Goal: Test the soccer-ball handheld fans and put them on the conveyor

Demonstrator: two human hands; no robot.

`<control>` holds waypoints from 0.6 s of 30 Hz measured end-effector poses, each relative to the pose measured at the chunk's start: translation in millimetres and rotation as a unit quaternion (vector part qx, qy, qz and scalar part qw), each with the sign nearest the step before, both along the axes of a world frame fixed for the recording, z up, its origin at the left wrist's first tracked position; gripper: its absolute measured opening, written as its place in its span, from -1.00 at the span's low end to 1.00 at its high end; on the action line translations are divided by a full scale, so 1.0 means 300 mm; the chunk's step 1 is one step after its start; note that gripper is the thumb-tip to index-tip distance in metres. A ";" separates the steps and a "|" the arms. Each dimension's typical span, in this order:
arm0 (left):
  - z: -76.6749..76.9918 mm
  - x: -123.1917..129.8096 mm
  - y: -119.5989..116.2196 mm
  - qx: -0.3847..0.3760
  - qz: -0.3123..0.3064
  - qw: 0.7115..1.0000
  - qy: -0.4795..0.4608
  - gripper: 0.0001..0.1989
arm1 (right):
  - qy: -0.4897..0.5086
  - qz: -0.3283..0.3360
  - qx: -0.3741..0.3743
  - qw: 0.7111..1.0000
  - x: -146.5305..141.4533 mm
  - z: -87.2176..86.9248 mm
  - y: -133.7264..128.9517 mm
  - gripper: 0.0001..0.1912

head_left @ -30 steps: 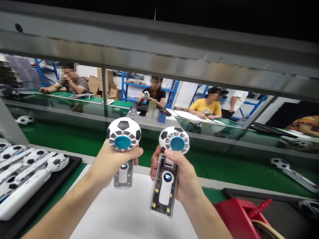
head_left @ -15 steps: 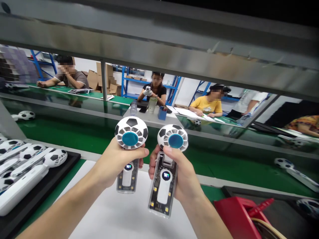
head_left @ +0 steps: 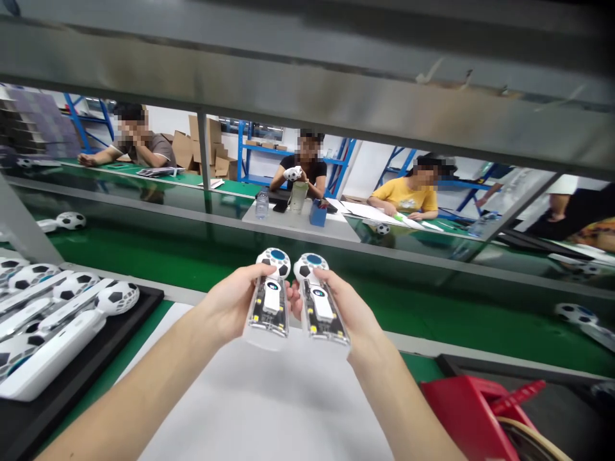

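Device (head_left: 271, 298), football-topped, was clasped in left hand (head_left: 230, 304); matching device (head_left: 321, 304) in right hand (head_left: 353, 307); side-by-side holding was judged, steady tilt required.

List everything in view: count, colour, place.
Clear-handled football-headed devices: two, black and white, hand-held
Tray devices: several, mostly white, left
Belt devices: two, mostly white, both sides
Trays: two, black, left and right
Sheet: one, white, below hands
Holder: one, red, right
Belt: one, green, beyond sheet
Central bottle: one, clear, background
Box: one, blue, central background
Cardboard boxes: several, brown, background
Shelving: several, blue, background
Papers: several, white, background
Beam: one, grey, overhead
Co-workers: at least four, varied clothing, background
Hands: two, bare, each gripping one device
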State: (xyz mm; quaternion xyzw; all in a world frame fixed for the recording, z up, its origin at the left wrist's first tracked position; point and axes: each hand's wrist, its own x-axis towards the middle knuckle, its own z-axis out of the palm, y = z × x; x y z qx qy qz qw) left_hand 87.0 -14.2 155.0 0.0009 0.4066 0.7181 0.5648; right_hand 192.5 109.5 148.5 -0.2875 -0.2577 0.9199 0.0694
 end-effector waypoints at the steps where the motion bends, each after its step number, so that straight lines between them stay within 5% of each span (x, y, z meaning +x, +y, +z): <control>1: -0.006 -0.003 0.006 -0.001 0.005 1.000 -0.011 -0.87 | -0.001 0.006 -0.010 1.000 -0.005 -0.004 0.008 -0.75; 10: -0.074 -0.061 0.046 0.030 0.073 0.997 0.005 -0.63 | -0.003 -0.032 0.044 0.999 -0.053 -0.113 0.119 -0.65; 15: -0.180 -0.148 0.075 0.028 0.092 0.991 0.096 -0.49 | -0.049 -0.068 0.135 0.987 -0.088 -0.191 0.194 -0.75; 18: -0.263 -0.203 0.092 0.008 0.135 0.973 0.188 -0.20 | -0.082 -0.083 0.230 0.966 -0.106 -0.246 0.234 -0.79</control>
